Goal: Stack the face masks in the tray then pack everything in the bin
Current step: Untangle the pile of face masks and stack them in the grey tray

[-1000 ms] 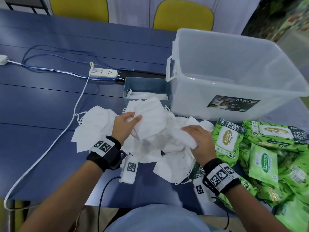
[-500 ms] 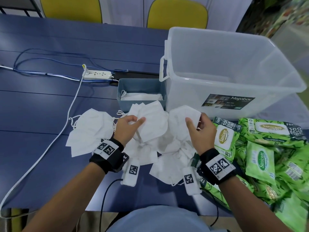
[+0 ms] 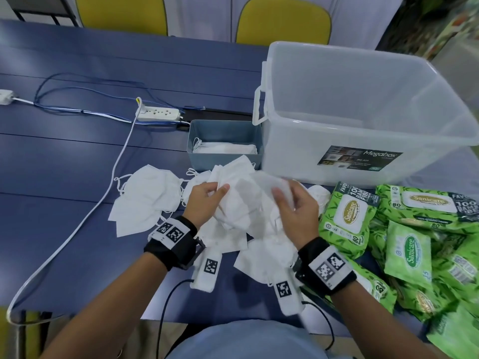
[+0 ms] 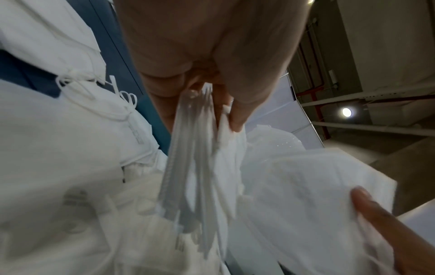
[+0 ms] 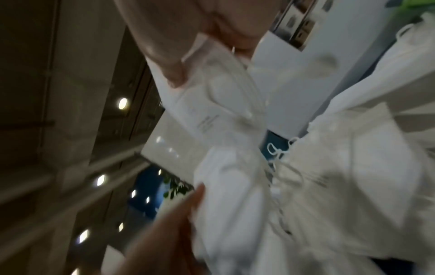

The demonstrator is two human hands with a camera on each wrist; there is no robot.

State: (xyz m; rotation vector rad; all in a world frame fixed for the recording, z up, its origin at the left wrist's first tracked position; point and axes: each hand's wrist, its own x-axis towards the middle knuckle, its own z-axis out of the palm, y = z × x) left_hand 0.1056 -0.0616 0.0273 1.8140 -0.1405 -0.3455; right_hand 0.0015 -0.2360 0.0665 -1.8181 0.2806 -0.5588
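Left hand (image 3: 204, 200) pinches a fanned bundle of face masks (image 3: 238, 195), thumb on top, fingers under; the left wrist view shows several mask edges stacked side by side in that pinch. Right hand (image 3: 295, 211) grips a single mask (image 3: 278, 186) by its near edge, thumb over it, just beside the bundle and blurred with motion. I judge this the gathering step: the single mask goes onto the left bundle.

Loose masks (image 3: 147, 195) lie spread on the table (image 3: 64, 156) under and to the left of both hands.

The relation that matters: the tray (image 3: 225, 161) sits straight ahead of the hands, just past the pile, its long axis running left-right, its right end close against the bin (image 3: 363, 120). A few masks already lie flat inside it. The left hand is nearer to it, and already holds the bundle, so I would expect that hand to carry forward. The bundle's long side looks tilted against the tray's axis; my guess is it needs turning to lie square.

Wipe packs (image 3: 404, 229) heaped on the right, not yet packed. The bin looks empty.
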